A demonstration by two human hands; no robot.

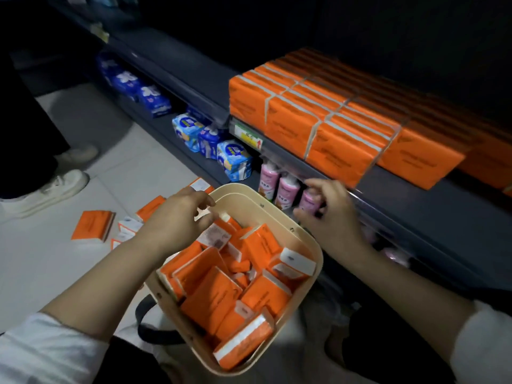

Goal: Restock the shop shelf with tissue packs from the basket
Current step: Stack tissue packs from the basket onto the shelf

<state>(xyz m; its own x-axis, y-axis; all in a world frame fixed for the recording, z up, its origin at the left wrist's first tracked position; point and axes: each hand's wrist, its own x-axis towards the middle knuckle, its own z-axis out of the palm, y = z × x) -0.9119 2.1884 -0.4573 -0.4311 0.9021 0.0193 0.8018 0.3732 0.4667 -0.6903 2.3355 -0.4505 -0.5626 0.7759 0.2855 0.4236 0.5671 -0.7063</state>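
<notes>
Already the shelf [415, 195] carries a banded row of orange tissue packs [318, 120], yet the basket [310, 245] below remains nearly full, some packs loose on the floor [69, 259]. The left hand [177, 220] curls its fingers over the basket's far end, possibly pinching a pack; the right hand [329, 214] hovers beside the rim, fingers loosely bent, holding nothing visible.

Two bare forearms belong to the person wearing the camera. The left hand [177, 217] and the right hand [329, 214] wear no gloves, rings or watch. White sleeves [47, 347] are pushed up near both elbows.
</notes>
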